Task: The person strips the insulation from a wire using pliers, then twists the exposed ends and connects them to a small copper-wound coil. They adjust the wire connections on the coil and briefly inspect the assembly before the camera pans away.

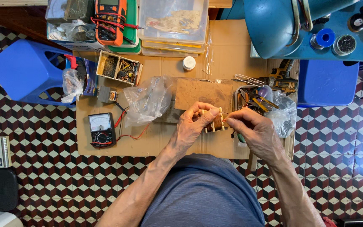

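My left hand (195,124) grips the small copper-wound coil on its pale plastic bobbin (217,121) over the brown cardboard sheet (156,145), while at three o'clock my right hand (251,128) pinches its thin wire end.

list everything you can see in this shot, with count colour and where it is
wire coil: 1, copper-brown on a pale bobbin, held between both hands
analog meter: 1, black, left part of cardboard sheet
digital meter: 1, orange, top left on boxes
parts box: 1, cardboard, small hardware inside, upper left
clear bag: 1, see-through, left of the hands
clear lidded tubs: a stack, count unclear, top centre
white cap: 1, below the tubs
tool tray: 1, mixed tools, right of centre
stools: 2, blue, left and right
left hand: grips the coil
right hand: pinches wire at the coil
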The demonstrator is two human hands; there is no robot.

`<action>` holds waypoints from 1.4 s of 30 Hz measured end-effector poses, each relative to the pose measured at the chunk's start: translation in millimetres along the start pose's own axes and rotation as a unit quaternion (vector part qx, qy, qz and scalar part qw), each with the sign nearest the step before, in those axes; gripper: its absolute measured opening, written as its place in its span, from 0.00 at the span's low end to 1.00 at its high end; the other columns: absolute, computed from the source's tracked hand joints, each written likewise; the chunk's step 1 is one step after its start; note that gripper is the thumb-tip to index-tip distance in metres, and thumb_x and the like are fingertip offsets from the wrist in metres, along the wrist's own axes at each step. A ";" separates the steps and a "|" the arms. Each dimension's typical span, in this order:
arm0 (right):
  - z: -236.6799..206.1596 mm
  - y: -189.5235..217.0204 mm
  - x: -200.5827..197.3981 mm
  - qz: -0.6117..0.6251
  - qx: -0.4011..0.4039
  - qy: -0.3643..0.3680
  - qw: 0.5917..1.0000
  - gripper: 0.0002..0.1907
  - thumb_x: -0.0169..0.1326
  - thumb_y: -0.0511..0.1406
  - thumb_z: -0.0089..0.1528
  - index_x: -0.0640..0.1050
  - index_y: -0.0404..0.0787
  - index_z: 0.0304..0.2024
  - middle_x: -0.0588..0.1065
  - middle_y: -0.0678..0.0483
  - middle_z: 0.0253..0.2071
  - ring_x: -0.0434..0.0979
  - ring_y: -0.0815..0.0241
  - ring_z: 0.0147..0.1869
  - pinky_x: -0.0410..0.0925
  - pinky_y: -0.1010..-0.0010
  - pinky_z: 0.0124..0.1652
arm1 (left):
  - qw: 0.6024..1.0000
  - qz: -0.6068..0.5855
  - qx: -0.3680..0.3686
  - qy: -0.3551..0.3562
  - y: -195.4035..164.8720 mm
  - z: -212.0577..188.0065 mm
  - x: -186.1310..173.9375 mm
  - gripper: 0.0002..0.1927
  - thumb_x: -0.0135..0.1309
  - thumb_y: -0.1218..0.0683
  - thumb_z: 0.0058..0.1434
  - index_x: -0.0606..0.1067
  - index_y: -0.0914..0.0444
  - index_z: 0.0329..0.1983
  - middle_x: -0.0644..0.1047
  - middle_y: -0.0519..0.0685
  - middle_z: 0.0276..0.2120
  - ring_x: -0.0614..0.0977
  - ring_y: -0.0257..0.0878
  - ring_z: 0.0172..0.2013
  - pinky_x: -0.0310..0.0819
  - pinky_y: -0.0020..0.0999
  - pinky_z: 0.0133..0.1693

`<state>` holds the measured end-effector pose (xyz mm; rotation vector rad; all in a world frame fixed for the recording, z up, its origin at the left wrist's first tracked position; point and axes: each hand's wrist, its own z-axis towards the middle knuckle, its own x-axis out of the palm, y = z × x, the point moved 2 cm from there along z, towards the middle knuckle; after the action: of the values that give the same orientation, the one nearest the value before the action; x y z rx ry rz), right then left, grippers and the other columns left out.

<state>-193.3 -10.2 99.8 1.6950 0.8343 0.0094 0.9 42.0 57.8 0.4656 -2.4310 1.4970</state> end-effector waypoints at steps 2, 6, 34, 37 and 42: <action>0.4 1.2 -0.6 -0.011 -0.006 0.007 1.000 0.09 0.57 0.37 0.65 0.82 0.38 0.41 0.75 0.59 0.32 0.72 0.69 0.34 0.68 0.76 0.33 | 1.000 0.000 0.007 0.007 0.7 0.7 -0.7 0.16 0.59 0.45 0.65 0.77 0.60 0.48 0.76 0.40 0.31 0.75 0.25 0.32 0.71 0.23 0.36; 0.2 3.1 -0.3 -0.026 0.020 0.013 0.999 0.08 0.57 0.37 0.64 0.83 0.39 0.41 0.75 0.58 0.31 0.72 0.68 0.32 0.68 0.75 0.32 | 0.999 0.012 0.027 0.011 1.3 -0.3 -3.2 0.16 0.58 0.45 0.66 0.76 0.61 0.49 0.75 0.40 0.31 0.74 0.25 0.32 0.71 0.22 0.36; 22.8 6.8 -14.6 0.079 0.122 0.175 0.974 0.10 0.57 0.37 0.63 0.85 0.39 0.39 0.74 0.58 0.25 0.69 0.70 0.27 0.65 0.77 0.28 | 0.993 0.093 0.071 0.007 -4.9 -9.9 4.7 0.16 0.58 0.46 0.66 0.76 0.61 0.48 0.79 0.42 0.34 0.79 0.27 0.35 0.76 0.23 0.37; 29.2 5.5 -17.9 0.059 0.161 0.209 0.963 0.10 0.59 0.38 0.61 0.84 0.38 0.37 0.75 0.58 0.24 0.68 0.70 0.25 0.63 0.77 0.26 | 0.991 0.111 0.073 0.013 -8.4 -9.8 4.9 0.15 0.59 0.47 0.66 0.76 0.61 0.47 0.79 0.43 0.33 0.80 0.28 0.34 0.77 0.25 0.36; 34.1 4.3 -18.9 0.056 0.213 0.227 0.948 0.11 0.60 0.39 0.60 0.84 0.36 0.34 0.74 0.58 0.21 0.67 0.69 0.22 0.61 0.76 0.24 | 0.992 0.104 0.067 0.012 -8.3 -8.9 5.5 0.14 0.59 0.48 0.66 0.76 0.61 0.47 0.80 0.44 0.33 0.79 0.27 0.34 0.76 0.25 0.36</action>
<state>-190.7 -49.4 100.6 2.1919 1.1383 0.3303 -0.6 45.8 70.6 0.2219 -2.4333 1.7466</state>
